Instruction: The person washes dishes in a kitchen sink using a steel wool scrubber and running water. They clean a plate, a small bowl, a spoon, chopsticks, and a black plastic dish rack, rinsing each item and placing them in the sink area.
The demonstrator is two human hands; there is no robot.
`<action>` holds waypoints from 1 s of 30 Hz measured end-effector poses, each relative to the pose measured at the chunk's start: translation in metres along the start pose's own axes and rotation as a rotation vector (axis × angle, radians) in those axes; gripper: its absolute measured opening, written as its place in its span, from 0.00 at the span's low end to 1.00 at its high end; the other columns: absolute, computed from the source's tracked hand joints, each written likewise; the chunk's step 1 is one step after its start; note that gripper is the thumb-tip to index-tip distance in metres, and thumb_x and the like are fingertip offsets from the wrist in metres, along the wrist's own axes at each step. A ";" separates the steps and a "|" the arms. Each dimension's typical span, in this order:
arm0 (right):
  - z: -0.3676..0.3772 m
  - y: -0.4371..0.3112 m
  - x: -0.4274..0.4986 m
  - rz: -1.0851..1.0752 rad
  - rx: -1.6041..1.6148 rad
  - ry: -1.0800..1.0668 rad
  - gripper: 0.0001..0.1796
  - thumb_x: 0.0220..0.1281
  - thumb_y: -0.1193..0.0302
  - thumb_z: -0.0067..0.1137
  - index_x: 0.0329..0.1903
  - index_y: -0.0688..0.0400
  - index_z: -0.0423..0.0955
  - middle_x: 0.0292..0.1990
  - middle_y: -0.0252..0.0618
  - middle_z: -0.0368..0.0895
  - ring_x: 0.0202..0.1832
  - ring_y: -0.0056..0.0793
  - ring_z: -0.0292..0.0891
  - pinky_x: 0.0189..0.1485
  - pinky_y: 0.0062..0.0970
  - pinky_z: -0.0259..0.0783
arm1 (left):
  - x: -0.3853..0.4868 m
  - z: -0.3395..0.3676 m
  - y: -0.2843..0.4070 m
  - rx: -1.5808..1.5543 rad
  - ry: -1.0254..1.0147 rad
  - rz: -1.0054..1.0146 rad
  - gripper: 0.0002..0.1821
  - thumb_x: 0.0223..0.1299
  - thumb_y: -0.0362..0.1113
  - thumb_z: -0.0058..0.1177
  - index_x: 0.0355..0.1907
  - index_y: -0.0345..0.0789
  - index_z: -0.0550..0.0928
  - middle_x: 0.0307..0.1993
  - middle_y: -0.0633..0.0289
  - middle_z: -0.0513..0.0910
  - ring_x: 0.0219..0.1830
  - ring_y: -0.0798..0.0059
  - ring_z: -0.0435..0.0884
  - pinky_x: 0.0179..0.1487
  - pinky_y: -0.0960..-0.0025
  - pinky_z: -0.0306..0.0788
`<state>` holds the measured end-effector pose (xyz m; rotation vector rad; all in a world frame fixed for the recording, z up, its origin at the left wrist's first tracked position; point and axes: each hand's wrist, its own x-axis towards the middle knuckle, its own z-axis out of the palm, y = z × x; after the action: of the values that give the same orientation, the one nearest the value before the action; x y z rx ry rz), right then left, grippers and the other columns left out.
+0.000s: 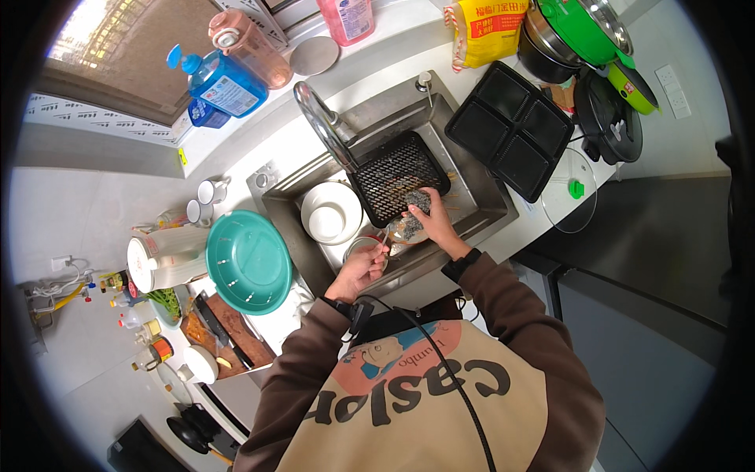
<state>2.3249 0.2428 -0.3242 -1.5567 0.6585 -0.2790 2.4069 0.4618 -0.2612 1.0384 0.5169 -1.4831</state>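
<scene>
My right hand (435,221) grips a grey scouring pad (418,202) over the near side of the stainless steel sink (478,221). In my left hand (364,265) is the thin handle of a utensil (386,236); its far end reaches toward the pad and is hard to make out. Below the pad lies a clear, shiny dish or bowl, partly covered. Just beyond my hands, a black perforated tray (401,171) with brown residue lies in the sink. White bowls (331,203) are stacked to its left. A round metal-rimmed vessel (354,248) is partly hidden behind my left hand.
A chrome faucet (324,121) arches over the sink. A teal basin (249,262) stands left, beside a cutting board (236,330) with a knife (221,330). To the right lie a black compartment tray (510,130) and a glass lid (560,197). Soap bottles (227,85) line the sill.
</scene>
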 end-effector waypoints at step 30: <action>-0.028 -0.014 0.011 0.015 -0.053 -0.150 0.21 0.71 0.67 0.61 0.61 0.63 0.75 0.52 0.43 0.84 0.51 0.27 0.79 0.54 0.29 0.73 | -0.006 0.029 -0.010 1.221 0.535 0.859 0.07 0.70 0.36 0.53 0.40 0.36 0.81 0.30 0.49 0.85 0.34 0.45 0.84 0.36 0.50 0.75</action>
<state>2.3216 0.2137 -0.3095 -1.6055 0.5637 -0.1325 2.3883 0.4435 -0.2434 2.2532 -0.5779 -0.6034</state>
